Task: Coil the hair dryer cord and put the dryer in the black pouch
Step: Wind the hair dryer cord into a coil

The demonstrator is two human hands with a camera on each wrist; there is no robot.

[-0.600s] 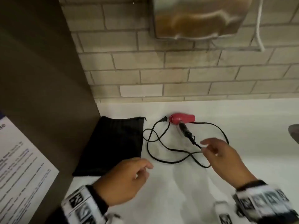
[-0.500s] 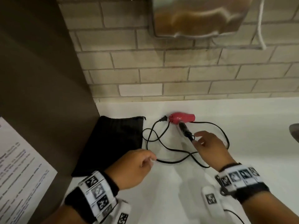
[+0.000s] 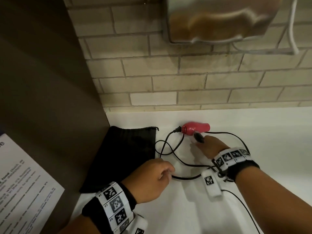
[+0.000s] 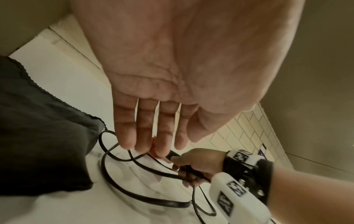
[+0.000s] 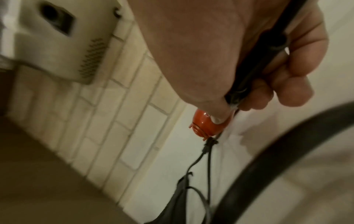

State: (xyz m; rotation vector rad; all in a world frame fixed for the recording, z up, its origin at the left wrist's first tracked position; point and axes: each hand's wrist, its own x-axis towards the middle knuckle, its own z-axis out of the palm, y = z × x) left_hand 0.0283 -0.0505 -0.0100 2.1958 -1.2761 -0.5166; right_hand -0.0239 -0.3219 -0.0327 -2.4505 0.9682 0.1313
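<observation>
Red hair dryer [image 3: 196, 128] lay on the white counter [image 3: 253, 132] near the tiled wall, its black cord [image 3: 182, 162] in loose loops beside the flat black pouch [image 3: 128, 154]. Right hand [image 3: 211, 148] had thumb and fingers curled round the dryer's black handle [image 5: 254, 72]. Left hand [image 3: 150, 180] was above a cord loop with fingers extended, holding nothing.

Both forearms are bare, no sleeves. Each wrist has a wide black strap [image 3: 243, 168] with a band of white tiles [image 3: 114, 202] wrapped over it, every tile printed with a black square marker code. A white boxy module [image 3: 211, 183] with its own marker hangs under the right wrist, a thin black cable [image 3: 243, 205] trailing off it, plus metal rivets [image 4: 244, 181].
</observation>
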